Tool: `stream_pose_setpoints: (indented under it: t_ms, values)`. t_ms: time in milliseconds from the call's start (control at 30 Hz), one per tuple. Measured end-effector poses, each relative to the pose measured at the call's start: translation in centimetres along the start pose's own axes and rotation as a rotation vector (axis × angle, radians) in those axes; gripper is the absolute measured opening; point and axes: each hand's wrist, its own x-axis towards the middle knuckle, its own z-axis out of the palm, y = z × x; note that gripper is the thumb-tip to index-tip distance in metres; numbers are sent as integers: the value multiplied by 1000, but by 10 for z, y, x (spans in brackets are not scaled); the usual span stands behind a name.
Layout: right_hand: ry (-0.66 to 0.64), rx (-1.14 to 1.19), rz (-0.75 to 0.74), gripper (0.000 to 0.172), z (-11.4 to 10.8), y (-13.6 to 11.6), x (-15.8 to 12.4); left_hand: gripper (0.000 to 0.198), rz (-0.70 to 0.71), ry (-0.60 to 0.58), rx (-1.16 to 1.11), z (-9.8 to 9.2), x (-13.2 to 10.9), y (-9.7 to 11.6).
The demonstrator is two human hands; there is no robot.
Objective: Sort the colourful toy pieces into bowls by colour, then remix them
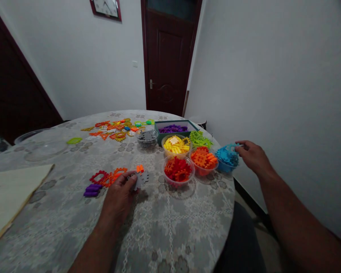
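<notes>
My left hand point(119, 196) is closed on a flat grey notched building piece point(142, 179), held just above the tablecloth. Behind that piece shows a small bright orange piece point(140, 168); whether the two are joined I cannot tell. At the right edge of the table, my right hand point(252, 157) pinches a light blue building piece point(233, 145) over a tub of blue pieces point(226, 156). Left of my left hand lie linked red and orange rings point(100, 177) and several purple pieces point(92, 190).
Tubs of red point(178, 169), orange point(204, 158), yellow point(176, 145) and grey pieces point(147, 136) stand mid-table. A green box point(159, 124) holds purple pieces beside a lime green heap point(200, 139). Mixed pieces point(116, 127) lie farther back; a board point(14, 193) is at left.
</notes>
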Motion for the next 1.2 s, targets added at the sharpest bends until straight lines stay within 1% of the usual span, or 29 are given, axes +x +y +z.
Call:
stream_pose_setpoints:
  t_ms: [133,200,267,367,433,600,700,767,833,900,933,967,1000,1033,1100,1133,1167,1200]
  values:
    - [-155,102,-14,50,2,26,-8,39,3,29,68,2,-1,2]
    - [-195,142,-47,48,3,36,-10,38,1,46,96,4,-4,4]
    - [-203,154,-88,46,3,43,-11,38,-3,46,119,5,-6,5]
    - [-159,109,-147,44,4,46,-12,39,-20,37,111,5,-5,4]
    - [-124,79,-150,43,6,46,-13,38,-38,47,70,4,-4,2]
    - [-39,40,-81,47,13,45,-18,40,-50,36,45,4,-2,2]
    - [-4,-6,-45,46,12,42,-26,43,-8,29,92,5,-3,-1]
    - [67,-58,4,45,10,36,-34,42,38,23,114,4,-4,-6]
    - [166,-83,58,44,10,24,-46,38,87,-12,165,3,-4,-11]
    - [238,-48,82,39,12,3,-63,33,121,-38,202,2,-3,-15]
    - [252,-18,67,36,15,-11,-74,32,127,-42,215,2,-4,-16]
    - [239,21,28,32,18,-26,-87,32,128,-45,223,2,-4,-16]
    - [201,67,-41,29,21,-44,-101,31,123,-46,221,3,-6,-15]
    - [122,115,-130,27,25,-62,-116,31,113,-49,209,4,-7,-14]
    - [-156,226,-342,24,37,-99,-144,33,81,-67,171,6,-11,-11]
    - [-276,265,-448,25,44,-117,-156,35,65,-83,150,6,-13,-9]
    - [-365,296,-543,28,51,-133,-165,38,50,-109,135,7,-15,-8]
    - [-423,317,-630,32,59,-147,-172,40,35,-149,128,7,-16,-7]
